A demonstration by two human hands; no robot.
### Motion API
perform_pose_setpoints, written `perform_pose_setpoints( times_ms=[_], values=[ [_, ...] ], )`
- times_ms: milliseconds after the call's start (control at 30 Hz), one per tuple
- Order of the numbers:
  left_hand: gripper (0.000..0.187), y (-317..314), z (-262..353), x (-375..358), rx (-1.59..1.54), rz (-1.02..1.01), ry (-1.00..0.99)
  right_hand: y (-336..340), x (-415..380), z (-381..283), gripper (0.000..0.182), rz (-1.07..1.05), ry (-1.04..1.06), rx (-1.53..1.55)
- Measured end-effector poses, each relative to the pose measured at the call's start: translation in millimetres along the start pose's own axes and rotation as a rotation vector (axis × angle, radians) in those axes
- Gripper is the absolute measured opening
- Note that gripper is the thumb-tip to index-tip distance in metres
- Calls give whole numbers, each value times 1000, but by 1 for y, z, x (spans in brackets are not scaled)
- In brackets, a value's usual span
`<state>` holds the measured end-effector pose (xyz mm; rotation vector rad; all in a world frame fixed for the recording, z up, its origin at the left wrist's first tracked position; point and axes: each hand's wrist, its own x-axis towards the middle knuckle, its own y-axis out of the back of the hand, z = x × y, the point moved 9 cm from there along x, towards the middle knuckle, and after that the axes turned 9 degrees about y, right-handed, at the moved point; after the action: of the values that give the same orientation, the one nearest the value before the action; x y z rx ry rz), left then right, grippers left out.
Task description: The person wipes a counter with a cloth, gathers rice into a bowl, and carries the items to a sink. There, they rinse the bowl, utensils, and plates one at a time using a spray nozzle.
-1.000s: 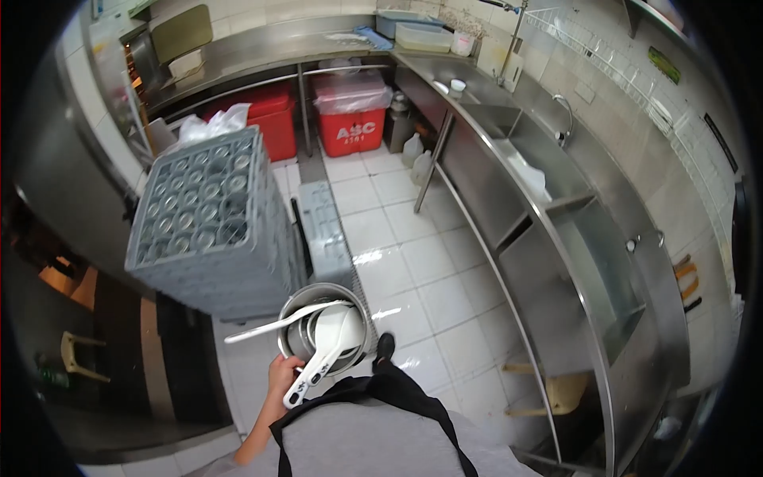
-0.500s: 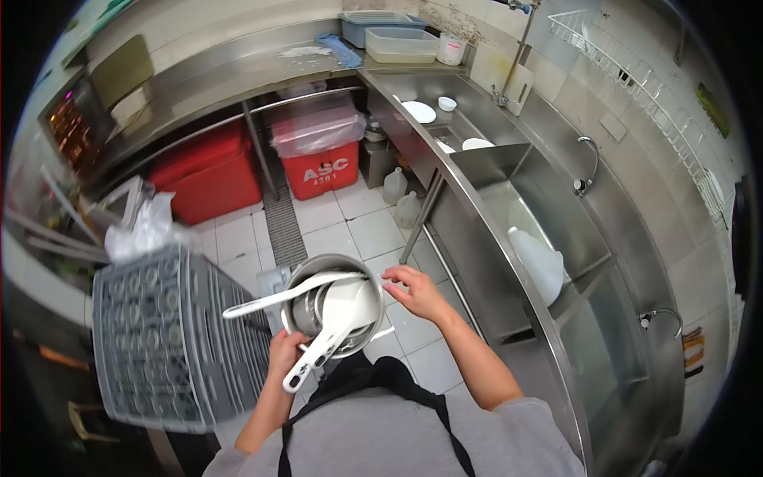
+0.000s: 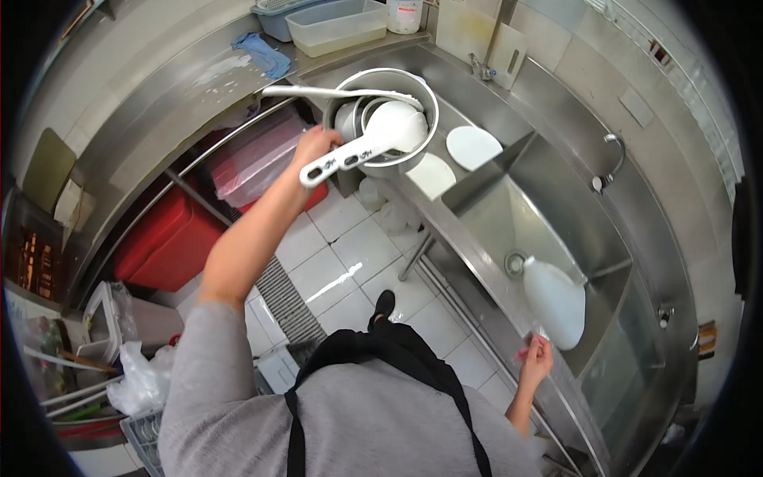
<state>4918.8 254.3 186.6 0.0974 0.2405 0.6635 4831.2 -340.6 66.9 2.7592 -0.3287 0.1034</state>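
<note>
My left hand point(image 3: 319, 145) grips the side of a round metal pot point(image 3: 430, 103), raised at the near left corner of the sink. Inside the pot are white utensils with long handles point(image 3: 342, 160) over the rim, and several metal bowls or rings. My right hand point(image 3: 537, 359) is at the front edge of the steel sink counter, its fingers curled; a small reddish thing shows at the fingertips, too small to name. Beside that hand, a translucent plastic jug point(image 3: 555, 302) lies in the middle basin. White plates point(image 3: 474, 149) rest in the sink behind the pot.
Plastic tubs point(image 3: 338, 26) and a blue cloth point(image 3: 262, 56) are on the back counter. Red bins point(image 3: 167, 238) stand under it. A faucet point(image 3: 608, 171) juts over the basins. A grey rack point(image 3: 143, 445) and a plastic bag point(image 3: 143, 378) are at lower left.
The pot has moved forward and up to the sink corner in my left hand. My right hand has moved away from the pot to the counter's front edge. The view has shifted towards the sink.
</note>
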Motion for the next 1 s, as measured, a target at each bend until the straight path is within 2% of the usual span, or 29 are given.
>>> perform_pose_setpoints(
  times_ms=[33, 67, 133, 167, 200, 267, 333, 367, 400, 433, 467, 533, 567, 633, 667, 700, 733, 767, 800, 833, 867, 933, 1000],
  values=[
    [13, -11, -3, 39, -96, -25, 42, 3, 9, 7, 14, 167, -22, -17],
    [14, -21, -3, 79, -191, -48, 80, -11, 26, -3, 14, 164, -11, -11],
    [16, -37, 27, 130, 243, -56, -129, -25, 37, -36, 14, 135, 35, 87],
    [17, -42, 17, 160, 144, -51, 11, -42, 52, -65, 14, 103, 81, -45],
    [8, -48, 17, 180, 142, -30, -50, -60, 66, -81, 14, 106, 56, -61],
    [12, -56, -14, 249, 121, 71, -29, -105, 101, -122, 12, 30, 146, 86],
    [19, -78, -23, 280, 385, -78, -33, -142, 130, -144, 11, -8, 194, 42],
    [14, -81, -36, 299, 439, -74, 4, -162, 141, -154, 10, -50, 236, 8],
    [8, -82, -51, 319, 289, -1, 54, -177, 156, -159, 10, -37, 221, -6],
    [8, -94, -67, 338, 402, -90, 71, -194, 166, -176, 11, -56, 364, -124],
    [7, -106, -73, 348, 514, -183, 78, -212, 175, -193, 12, -72, 506, -244],
    [8, -117, -100, 358, 455, -311, 208, -241, 197, -211, 11, -44, 489, -269],
    [10, -121, -113, 367, 494, -401, 171, -254, 208, -226, 11, -40, 495, -278],
    [15, -133, -130, 386, 900, -473, -9, -285, 236, -266, 11, 9, 601, -291],
    [19, -137, -142, 389, 918, -557, 16, -301, 248, -290, 11, 9, 689, -297],
    [21, -138, -168, 403, 810, -589, 104, -314, 264, -311, 15, 19, 742, -325],
    [21, -143, -167, 403, 930, -658, 48, -325, 278, -339, 17, 52, 839, -365],
    [17, -146, -178, 412, 881, -681, 56, -336, 293, -368, 20, 82, 933, -410],
    [9, -142, -149, 395, 815, -700, 141, -344, 312, -394, 24, 137, 1012, -430],
    [7, -153, -189, 416, 627, -779, 231, -353, 330, -421, 28, 183, 1089, -457],
    [8, -157, -196, 416, 644, -836, 276, -362, 349, -448, 34, 226, 1140, -484],
    [12, -154, -187, 412, 819, -872, 183, -385, 385, -502, 47, 318, 1254, -560],
    [18, -160, -217, 427, 900, -957, 58, -405, 419, -548, 61, 424, 1376, -635]
  ],
)
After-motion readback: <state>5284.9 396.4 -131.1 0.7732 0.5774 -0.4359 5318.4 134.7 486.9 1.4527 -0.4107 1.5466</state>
